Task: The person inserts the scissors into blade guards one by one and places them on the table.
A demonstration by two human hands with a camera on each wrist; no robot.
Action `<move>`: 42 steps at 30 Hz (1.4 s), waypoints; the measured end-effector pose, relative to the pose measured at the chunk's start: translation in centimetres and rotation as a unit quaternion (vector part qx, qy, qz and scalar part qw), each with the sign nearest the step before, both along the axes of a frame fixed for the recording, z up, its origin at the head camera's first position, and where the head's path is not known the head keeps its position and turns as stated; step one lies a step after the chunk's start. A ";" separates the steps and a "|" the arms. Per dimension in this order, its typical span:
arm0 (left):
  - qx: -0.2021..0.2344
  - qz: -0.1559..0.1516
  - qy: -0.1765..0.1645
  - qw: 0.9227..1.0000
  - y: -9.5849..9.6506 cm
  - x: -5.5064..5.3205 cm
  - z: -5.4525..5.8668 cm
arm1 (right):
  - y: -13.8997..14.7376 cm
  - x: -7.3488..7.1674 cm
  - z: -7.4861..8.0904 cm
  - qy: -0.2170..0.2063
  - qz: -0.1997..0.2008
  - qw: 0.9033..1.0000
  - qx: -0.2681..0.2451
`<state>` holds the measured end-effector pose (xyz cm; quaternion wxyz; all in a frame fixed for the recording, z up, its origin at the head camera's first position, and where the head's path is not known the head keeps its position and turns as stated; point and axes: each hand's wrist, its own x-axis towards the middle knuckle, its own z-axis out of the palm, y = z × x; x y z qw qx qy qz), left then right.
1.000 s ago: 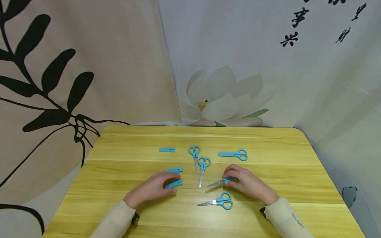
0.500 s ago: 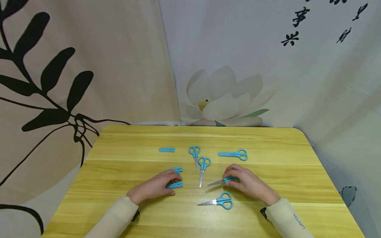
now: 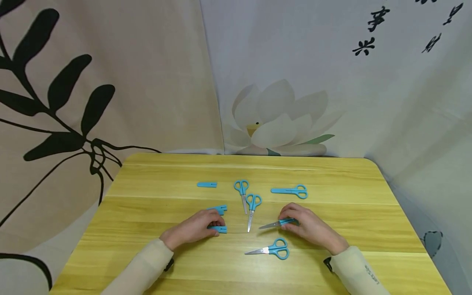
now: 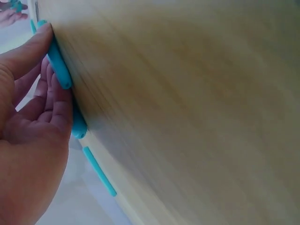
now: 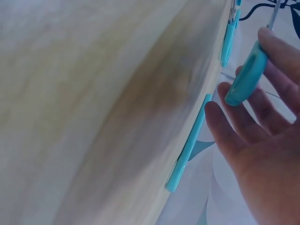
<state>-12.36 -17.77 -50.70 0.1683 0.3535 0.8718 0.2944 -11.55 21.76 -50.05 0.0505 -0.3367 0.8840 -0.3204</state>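
My left hand [image 3: 193, 229] pinches a blue plastic scissors cover [image 3: 222, 230] between thumb and fingers, close over the table. In the left wrist view the thumb lies along that cover [image 4: 59, 65]. Just behind these fingers lies a second cover [image 3: 221, 208], partly hidden by the hand. My right hand [image 3: 309, 227] holds blue-handled scissors [image 3: 271, 225] by the handle, their bare blades pointing left. The right wrist view shows the handle [image 5: 248, 77] against the fingers. In front of this hand another pair of scissors [image 3: 277, 248] lies uncovered.
Farther back on the wooden table [image 3: 166, 172] lie a third cover [image 3: 207, 184], two uncovered pairs of scissors side by side, one behind [image 3: 241, 187] and one nearer [image 3: 253, 201], and a sheathed pair [image 3: 289, 191] at the right. Printed curtains hang behind the table.
My left thumb and fingers have closed in on the nearest cover, and the hand has shifted slightly right. The right hand stays nearly still with the scissors.
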 end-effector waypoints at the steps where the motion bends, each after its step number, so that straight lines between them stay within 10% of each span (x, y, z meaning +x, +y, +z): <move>1: 0.000 -0.001 0.000 1.000 0.1 0.0 0.1 | 0.0 0.0 0.0 0.000 -0.001 1.000 0.000; 14: -0.030 0.003 0.057 0.998 0.4 0.9 0.7 | 0.0 0.2 -0.2 0.040 -0.014 0.999 -0.013; 42: 0.064 0.097 0.090 0.989 2.9 2.7 1.5 | -1.8 0.4 0.5 0.068 -0.043 0.993 -0.083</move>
